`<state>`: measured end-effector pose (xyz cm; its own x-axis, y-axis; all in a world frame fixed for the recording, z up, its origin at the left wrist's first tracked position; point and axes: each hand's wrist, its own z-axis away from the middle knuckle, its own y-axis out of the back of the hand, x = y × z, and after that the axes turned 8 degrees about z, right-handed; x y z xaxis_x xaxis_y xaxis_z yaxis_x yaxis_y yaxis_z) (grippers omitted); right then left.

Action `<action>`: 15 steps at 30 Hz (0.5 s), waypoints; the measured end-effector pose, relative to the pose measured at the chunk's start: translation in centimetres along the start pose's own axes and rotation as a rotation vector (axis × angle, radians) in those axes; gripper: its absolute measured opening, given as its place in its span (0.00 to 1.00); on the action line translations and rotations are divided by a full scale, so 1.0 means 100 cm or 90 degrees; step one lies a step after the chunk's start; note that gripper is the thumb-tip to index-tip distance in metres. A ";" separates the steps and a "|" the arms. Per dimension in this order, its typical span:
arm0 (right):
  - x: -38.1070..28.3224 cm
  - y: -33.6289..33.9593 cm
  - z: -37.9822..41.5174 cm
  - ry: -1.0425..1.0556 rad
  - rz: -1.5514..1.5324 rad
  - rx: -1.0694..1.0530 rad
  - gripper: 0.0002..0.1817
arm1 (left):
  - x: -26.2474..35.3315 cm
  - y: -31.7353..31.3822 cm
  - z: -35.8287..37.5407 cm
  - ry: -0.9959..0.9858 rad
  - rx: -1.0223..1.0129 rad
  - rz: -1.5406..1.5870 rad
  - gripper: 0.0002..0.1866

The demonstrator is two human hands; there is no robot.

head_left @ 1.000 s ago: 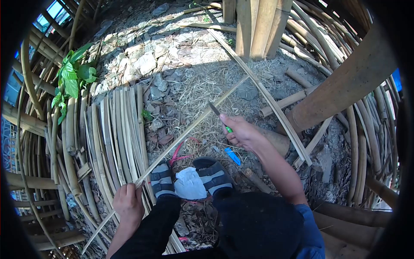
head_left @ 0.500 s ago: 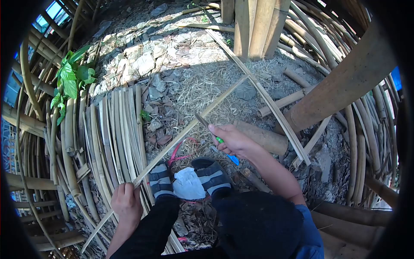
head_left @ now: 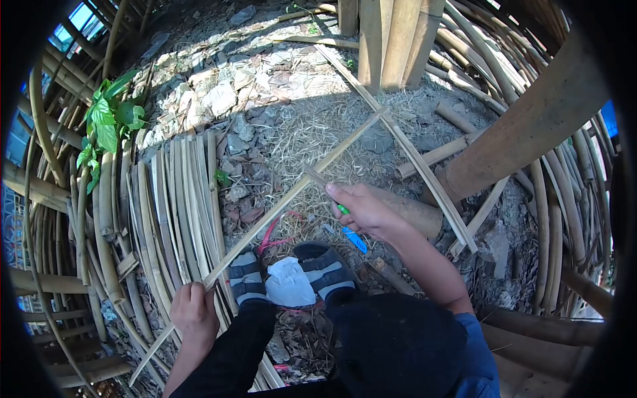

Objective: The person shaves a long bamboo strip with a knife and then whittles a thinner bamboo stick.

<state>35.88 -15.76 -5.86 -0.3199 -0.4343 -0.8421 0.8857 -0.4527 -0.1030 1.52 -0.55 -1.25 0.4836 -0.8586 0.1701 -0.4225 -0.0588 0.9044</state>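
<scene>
My left hand (head_left: pixel 193 310) grips the near end of a long thin bamboo strip (head_left: pixel 285 199) that runs diagonally up to the right across the ground. My right hand (head_left: pixel 363 209) holds a knife (head_left: pixel 322 184) with a green handle; its blade lies against the strip about midway along. A thick bamboo log (head_left: pixel 410 210) lies just behind my right hand. My feet in grey sandals (head_left: pixel 249 274) rest on the ground below the strip, with a white scrap (head_left: pixel 290 282) between them.
A row of split bamboo slats (head_left: pixel 174 199) lies on the left. Curved bamboo poles ring the space. A thick leaning post (head_left: pixel 531 129) stands at right, upright posts (head_left: pixel 391 40) at the top. A blue object (head_left: pixel 355 239) and stones (head_left: pixel 219 93) lie on the ground, a green plant (head_left: pixel 109 116) at left.
The knife hand slid down-left along the strip toward me, then edged back up slightly. The left hand shifted a little lower while keeping hold of the strip's end.
</scene>
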 end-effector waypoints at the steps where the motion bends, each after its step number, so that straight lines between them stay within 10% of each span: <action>1: 0.001 0.000 -0.001 0.016 0.015 0.000 0.27 | -0.001 0.001 0.001 -0.002 0.000 -0.001 0.12; 15: -0.011 0.031 -0.004 -0.001 0.035 0.087 0.28 | -0.009 0.001 0.007 -0.005 -0.017 -0.016 0.09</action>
<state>39.13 -16.41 -5.46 -0.2724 -0.4626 -0.8437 0.8480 -0.5298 0.0167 0.49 -0.17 -1.57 0.4882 -0.8607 0.1443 -0.3902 -0.0674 0.9183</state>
